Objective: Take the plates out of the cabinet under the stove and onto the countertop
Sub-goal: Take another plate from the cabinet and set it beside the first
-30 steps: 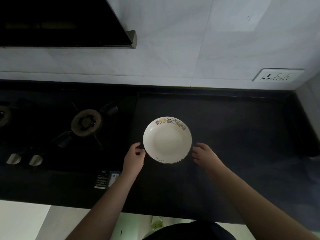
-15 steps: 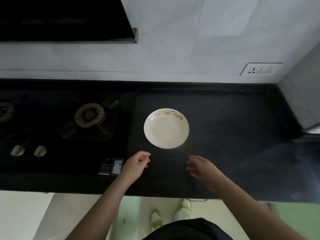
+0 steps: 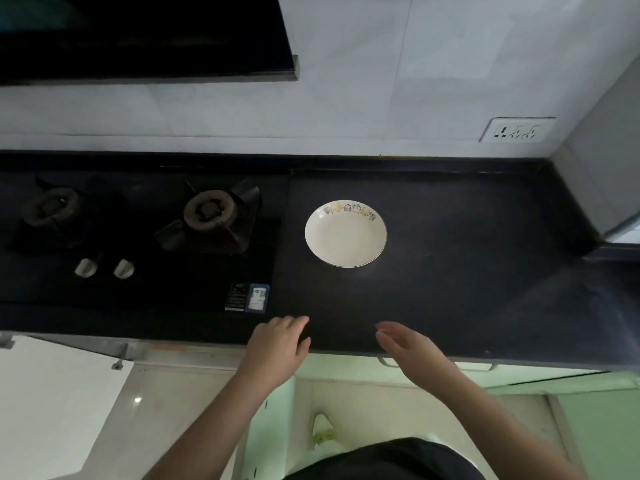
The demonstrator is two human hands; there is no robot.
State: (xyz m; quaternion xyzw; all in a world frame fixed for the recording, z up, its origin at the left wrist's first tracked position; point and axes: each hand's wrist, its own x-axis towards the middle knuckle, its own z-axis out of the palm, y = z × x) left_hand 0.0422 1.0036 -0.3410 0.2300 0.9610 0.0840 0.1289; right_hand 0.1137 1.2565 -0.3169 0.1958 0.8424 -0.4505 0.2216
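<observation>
Your white plate (image 3: pixel 345 233) sits flat on the black countertop (image 3: pixel 467 271), just right of the stove (image 3: pixel 138 244), with a band of small cartoon figures along its rim at 12 o'clock. Nothing touches it. Both your hands hang over the counter's front edge, well short of the plate. Your left hand (image 3: pixel 277 346) is at about 7 o'clock from the plate, fingers loosely curled, gripping nothing. Your right hand (image 3: pixel 410 348) is at about 5 o'clock from the plate, palm turned inward, fingers spread and empty. The two hands are apart, with bare counter between them.

On the stove, the nearer burner (image 3: pixel 209 209) lies at 9 o'clock from the plate, and two pale knobs (image 3: pixel 104 268) sit toward 8 o'clock. A wall socket (image 3: pixel 517 129) is at 2 o'clock. Below the counter edge, at 8 o'clock, a white cabinet door (image 3: pixel 52 403) stands swung outward.
</observation>
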